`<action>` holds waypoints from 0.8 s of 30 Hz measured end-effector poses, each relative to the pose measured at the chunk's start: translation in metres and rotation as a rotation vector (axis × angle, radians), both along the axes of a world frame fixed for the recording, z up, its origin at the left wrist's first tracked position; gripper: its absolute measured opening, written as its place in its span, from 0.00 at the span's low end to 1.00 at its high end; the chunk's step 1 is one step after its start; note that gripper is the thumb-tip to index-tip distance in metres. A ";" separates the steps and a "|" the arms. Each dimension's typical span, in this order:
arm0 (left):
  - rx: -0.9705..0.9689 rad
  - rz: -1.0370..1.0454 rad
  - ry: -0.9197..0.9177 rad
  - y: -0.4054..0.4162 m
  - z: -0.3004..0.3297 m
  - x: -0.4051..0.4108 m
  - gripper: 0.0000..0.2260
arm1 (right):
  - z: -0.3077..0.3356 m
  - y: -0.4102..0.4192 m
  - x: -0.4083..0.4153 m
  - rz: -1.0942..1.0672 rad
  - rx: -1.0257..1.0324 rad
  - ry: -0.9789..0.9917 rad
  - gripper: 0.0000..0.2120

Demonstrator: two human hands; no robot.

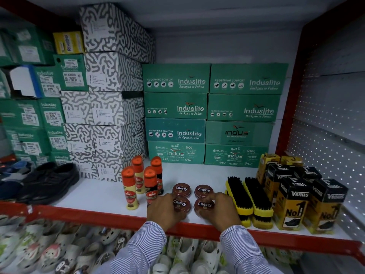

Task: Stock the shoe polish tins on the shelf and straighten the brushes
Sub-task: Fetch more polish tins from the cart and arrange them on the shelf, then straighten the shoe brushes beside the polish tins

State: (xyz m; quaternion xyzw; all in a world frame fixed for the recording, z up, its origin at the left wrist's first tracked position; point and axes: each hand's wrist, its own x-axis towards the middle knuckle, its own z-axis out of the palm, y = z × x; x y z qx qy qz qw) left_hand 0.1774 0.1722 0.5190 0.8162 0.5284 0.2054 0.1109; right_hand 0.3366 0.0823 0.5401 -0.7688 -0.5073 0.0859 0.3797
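1. Our left hand point(164, 210) grips the front-left Cherry tin point(180, 204); our right hand point(221, 209) grips the front-right tin point(204, 206).
2. Both tins sit near the shelf's point(98, 196) front edge.
3. Two brushes point(249, 200) lie just to the right, toward the same edge.

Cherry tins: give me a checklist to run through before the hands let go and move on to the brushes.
1. Four Cherry tins on the shelf: ok, two in back, two in front.
2. Labels facing up: ok.
3. Left hand on the front left tin: ok.
4. Right hand on the front right tin: ok.
5. Rows squared: cannot tell, hands cover the front edges.
6. Brushes straight: ok, two side by side, parallel.
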 end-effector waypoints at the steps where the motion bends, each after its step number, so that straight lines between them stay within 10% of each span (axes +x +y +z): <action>1: 0.001 -0.002 0.002 -0.001 0.001 0.000 0.25 | 0.002 -0.002 0.002 0.005 0.002 0.005 0.16; 13: 0.219 -0.212 -0.143 -0.038 0.028 0.037 0.20 | 0.031 -0.040 0.042 -0.052 0.202 -0.185 0.12; 24: 0.074 -0.634 -0.084 -0.070 0.026 0.123 0.26 | 0.024 -0.082 0.095 -0.022 -0.193 -0.284 0.31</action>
